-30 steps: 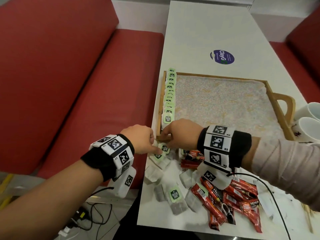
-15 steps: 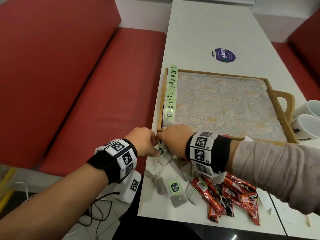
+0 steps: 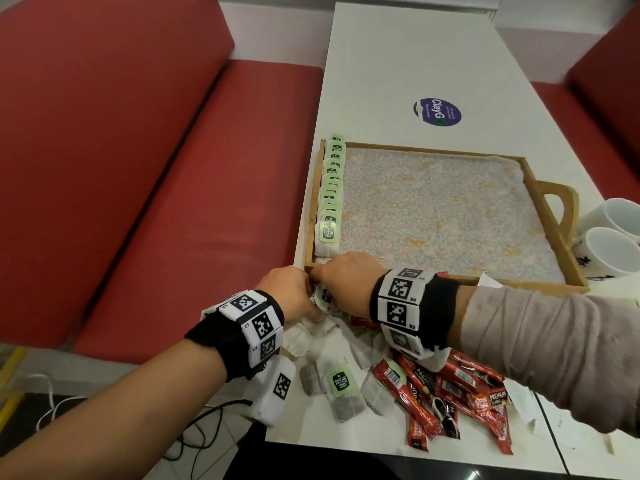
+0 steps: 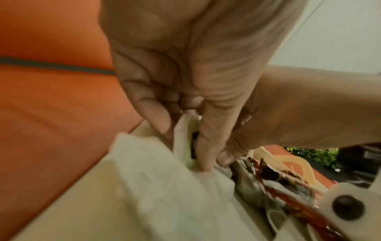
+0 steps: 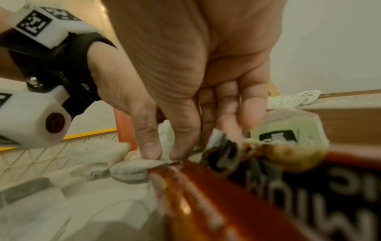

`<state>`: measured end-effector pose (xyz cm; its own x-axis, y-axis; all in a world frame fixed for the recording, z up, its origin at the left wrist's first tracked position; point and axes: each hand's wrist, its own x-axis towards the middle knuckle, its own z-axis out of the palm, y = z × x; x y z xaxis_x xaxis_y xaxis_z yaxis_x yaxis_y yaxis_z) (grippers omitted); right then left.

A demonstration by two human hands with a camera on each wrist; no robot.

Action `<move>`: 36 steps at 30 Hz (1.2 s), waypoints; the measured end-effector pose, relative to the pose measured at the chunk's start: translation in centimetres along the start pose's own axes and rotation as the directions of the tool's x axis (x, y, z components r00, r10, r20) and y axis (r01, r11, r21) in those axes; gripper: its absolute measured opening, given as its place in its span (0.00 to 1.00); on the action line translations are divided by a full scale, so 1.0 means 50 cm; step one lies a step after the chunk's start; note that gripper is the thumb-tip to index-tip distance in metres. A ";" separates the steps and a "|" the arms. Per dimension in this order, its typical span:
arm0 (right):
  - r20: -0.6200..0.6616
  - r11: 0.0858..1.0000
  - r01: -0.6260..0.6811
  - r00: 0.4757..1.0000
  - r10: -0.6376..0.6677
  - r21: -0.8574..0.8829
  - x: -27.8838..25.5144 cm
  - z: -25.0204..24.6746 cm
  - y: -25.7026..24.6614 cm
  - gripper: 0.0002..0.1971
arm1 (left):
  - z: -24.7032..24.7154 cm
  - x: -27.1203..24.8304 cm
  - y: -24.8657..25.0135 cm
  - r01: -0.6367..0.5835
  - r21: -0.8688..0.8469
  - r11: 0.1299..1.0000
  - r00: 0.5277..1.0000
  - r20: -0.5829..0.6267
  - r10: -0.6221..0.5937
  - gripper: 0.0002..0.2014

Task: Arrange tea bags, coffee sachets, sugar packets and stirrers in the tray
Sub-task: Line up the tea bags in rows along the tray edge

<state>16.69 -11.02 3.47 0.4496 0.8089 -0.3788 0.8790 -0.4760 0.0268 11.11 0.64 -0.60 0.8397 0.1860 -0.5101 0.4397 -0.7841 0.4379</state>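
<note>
**Both hands on one tea bag at the tray's near corner**

I've got both hands bunched together just off the near left corner of the wooden tray [image 3: 561,282]. My left hand [image 3: 291,292] has thumb and fingers curled in, pinching a tea bag [image 3: 325,295] with its green tag standing on edge; the left wrist view shows the tag clamped between thumb and forefinger. My right hand [image 3: 346,275] is pressed right up against it, fingers curled down onto the same bag's white paper, thumb and forefinger tips meeting on it in the right wrist view. So that bag sits on the table [image 3: 415,57], outside the tray, touching its near rail.

Inside the tray, a row of tea bags [image 3: 330,199] runs along the left wall, overlapping, green tags up. The rest of the patterned liner [image 3: 443,209] lies bare.

Beneath my wrists, a loose heap of tea bags [image 3: 341,386] is spread on the table, and beside it to the right a pile of red coffee sachets [image 3: 446,393]. Two white mugs [image 3: 609,237] stand just past the tray's right handle. A red bench [image 3: 138,168] is on my left.
</note>
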 end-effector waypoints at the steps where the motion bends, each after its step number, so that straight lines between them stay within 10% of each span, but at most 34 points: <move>1: 0.005 1.000 -0.010 1.000 0.010 0.022 0.000 -0.001 0.002 0.17 | -0.001 -0.001 0.001 -0.013 -0.026 1.000 1.000 0.000 0.013 0.16; 6: -0.002 0.978 -0.093 0.995 0.096 0.189 -0.007 -0.020 0.031 0.14 | -0.019 -0.005 0.000 -0.135 -0.195 0.972 0.991 -0.027 0.132 0.12; 12: -0.098 0.827 -0.133 0.970 0.221 0.546 -0.011 -0.058 0.088 0.07 | -0.057 -0.004 0.005 -0.157 -0.696 0.700 0.983 -0.041 0.179 0.09; 22: -0.041 0.514 -0.165 0.930 0.366 0.842 0.032 -0.056 0.130 0.03 | -0.132 0.043 -0.017 -0.224 -0.677 0.701 0.960 -0.278 0.038 0.06; 36: 0.041 0.706 -0.255 0.951 0.305 0.661 0.095 -0.027 0.101 0.10 | -0.146 0.070 -0.022 -0.241 -0.657 0.714 0.952 -0.301 0.045 0.06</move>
<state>23.47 -9.11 3.06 0.6895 0.6100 -0.3905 0.4009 -0.7704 -0.4957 15.91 6.45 2.53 0.9154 0.3206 -0.2434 0.3206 -0.2153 0.9224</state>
